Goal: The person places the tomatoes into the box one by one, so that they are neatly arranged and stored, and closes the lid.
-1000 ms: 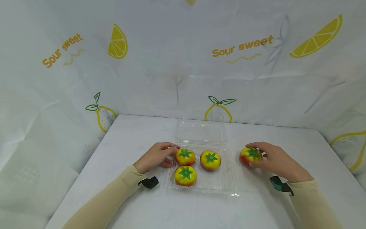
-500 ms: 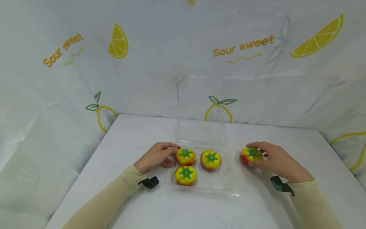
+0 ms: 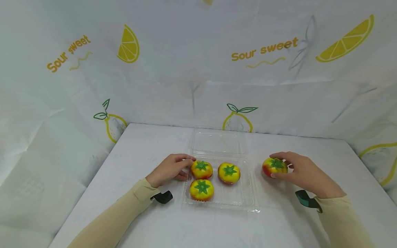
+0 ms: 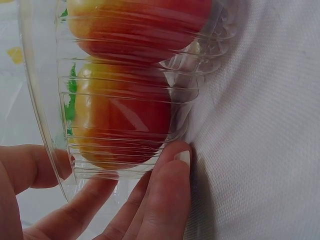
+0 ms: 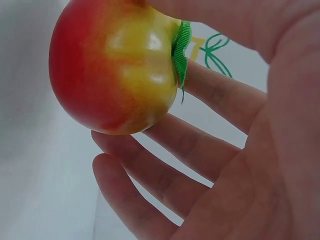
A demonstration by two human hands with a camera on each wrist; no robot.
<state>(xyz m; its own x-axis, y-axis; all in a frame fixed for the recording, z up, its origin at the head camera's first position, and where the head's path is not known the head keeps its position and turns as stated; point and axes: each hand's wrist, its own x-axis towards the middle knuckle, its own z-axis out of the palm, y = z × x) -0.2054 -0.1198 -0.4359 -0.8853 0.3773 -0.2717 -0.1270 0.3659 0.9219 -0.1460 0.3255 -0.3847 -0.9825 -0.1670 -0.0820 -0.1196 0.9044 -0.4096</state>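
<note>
Backdrop lettering (image 3: 264, 49): “Sour sweet”, twice | artificial tomato (image 5: 107, 70): glossy red-yellow, green calyx (image 5: 181, 55) | right hand (image 3: 305, 175) clamped thereon | left hand (image 3: 167, 171) gripping clamshell (image 3: 231, 199)

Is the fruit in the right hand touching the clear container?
Apart: the head view shows white tabletop between the fruit in the right hand and the clear container.

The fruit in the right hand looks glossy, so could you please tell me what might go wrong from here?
The glossy fruit might slip, as the right hand holds it away from the palm. The clear container could shift if bumped, since the left hand touches only its left side.
</note>
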